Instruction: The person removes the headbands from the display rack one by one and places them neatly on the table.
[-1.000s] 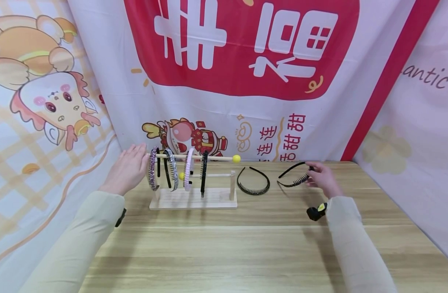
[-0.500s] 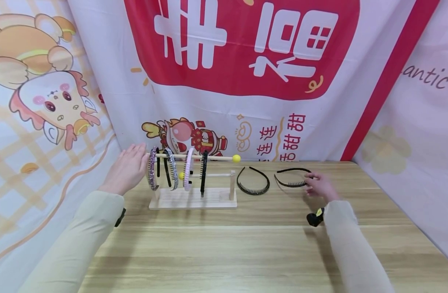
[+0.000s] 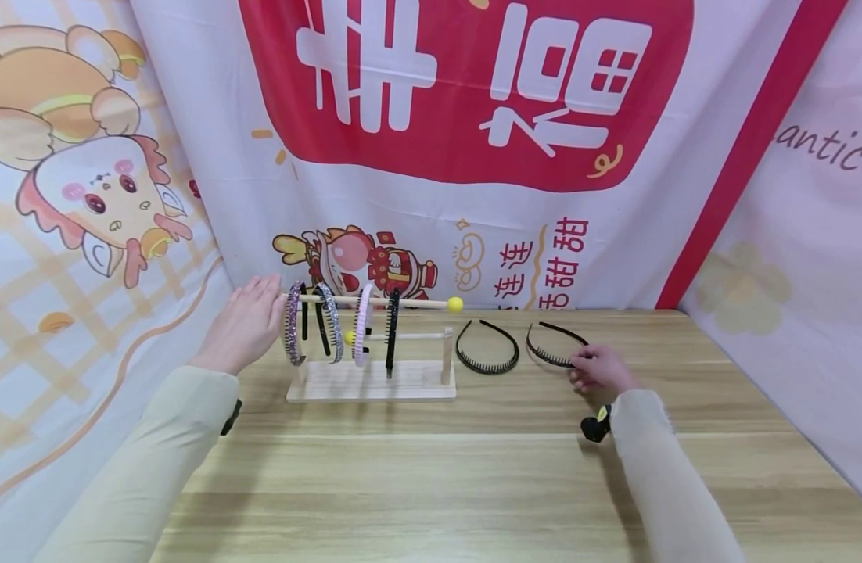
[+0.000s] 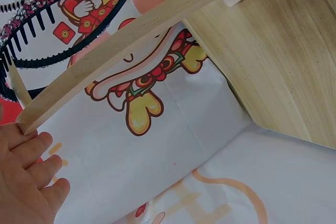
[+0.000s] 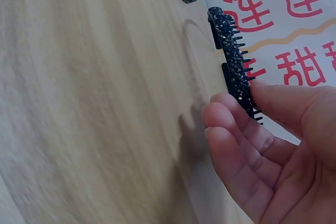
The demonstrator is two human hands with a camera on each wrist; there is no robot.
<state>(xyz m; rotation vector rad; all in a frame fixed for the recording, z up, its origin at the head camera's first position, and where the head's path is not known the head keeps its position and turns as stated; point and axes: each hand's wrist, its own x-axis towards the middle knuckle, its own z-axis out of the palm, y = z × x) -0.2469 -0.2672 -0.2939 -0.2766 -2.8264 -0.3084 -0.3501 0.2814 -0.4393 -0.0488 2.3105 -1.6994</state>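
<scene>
My right hand (image 3: 603,369) pinches a black toothed headband (image 5: 235,59) between thumb and fingers. Glitter shows along this headband in the right wrist view, and its ends point away from me. My left hand (image 3: 242,327), fingers extended, rests against the left end of a wooden headband rack (image 3: 438,392); its fingertips touch the top of the upright in the left wrist view. On the rack's upper bar hang a purple-pink glitter headband (image 3: 292,336), a silver glitter one (image 3: 335,332), a pale pink one (image 3: 361,332) and a black one (image 3: 392,336).
Another black headband (image 3: 489,368) lies on the wooden table (image 3: 431,485) between the rack and my right hand. A yellow ball (image 3: 455,305) caps the upper bar's right end. A printed cloth (image 3: 431,180) hangs close behind the rack.
My right hand has moved left and toward me, turning the headband from a sideways lie until its ends point away from me. The left hand stays at the rack.
</scene>
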